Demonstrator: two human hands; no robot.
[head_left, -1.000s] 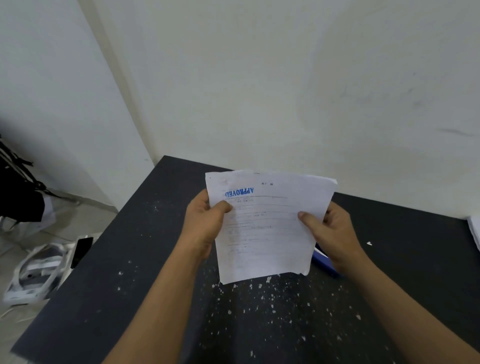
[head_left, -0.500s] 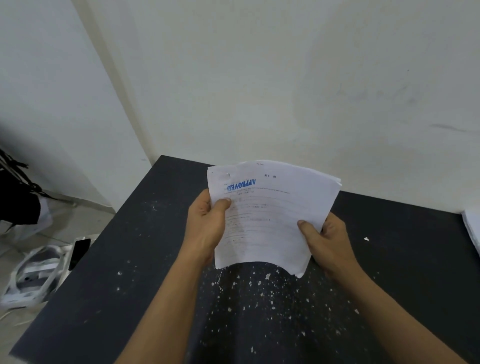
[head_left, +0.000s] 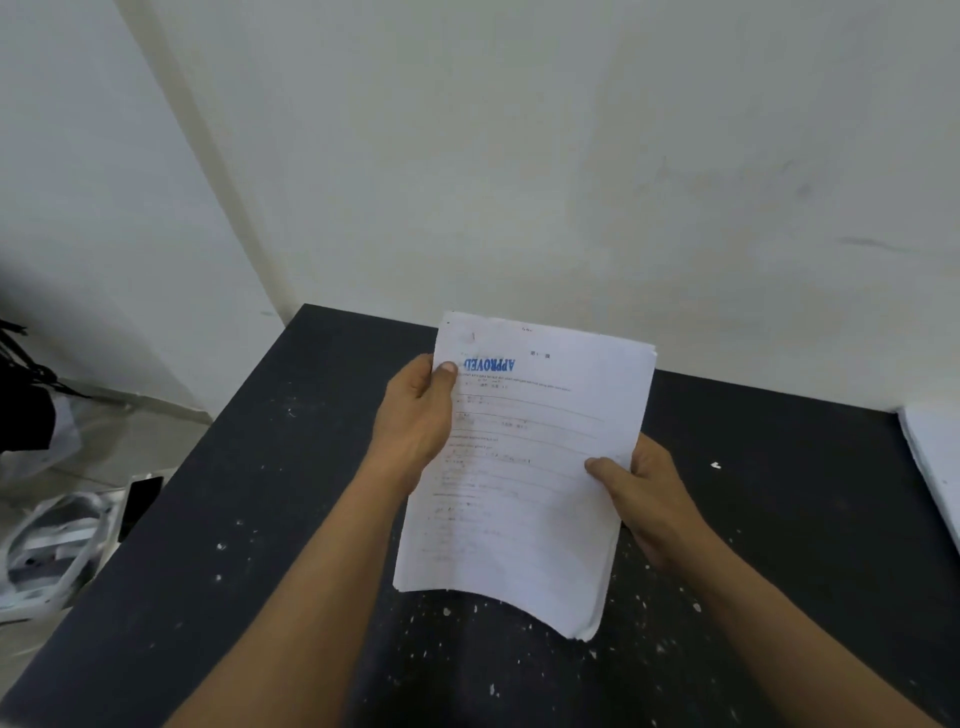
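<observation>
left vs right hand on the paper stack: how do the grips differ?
The left hand grips the paper stack on its left edge, high up; the right hand grips the right edge, lower down. The left thumb ends beside the blue APPROVED stamp; the right thumb lies on the margin, well away from it. Shared: each has its thumb on the printed face and fingers behind, with the stack over the dark table.

Paper stack (head_left: 524, 478) tilted up, bottom edge lower; left hand (head_left: 415, 415) higher, right hand (head_left: 649, 499) lower.
</observation>
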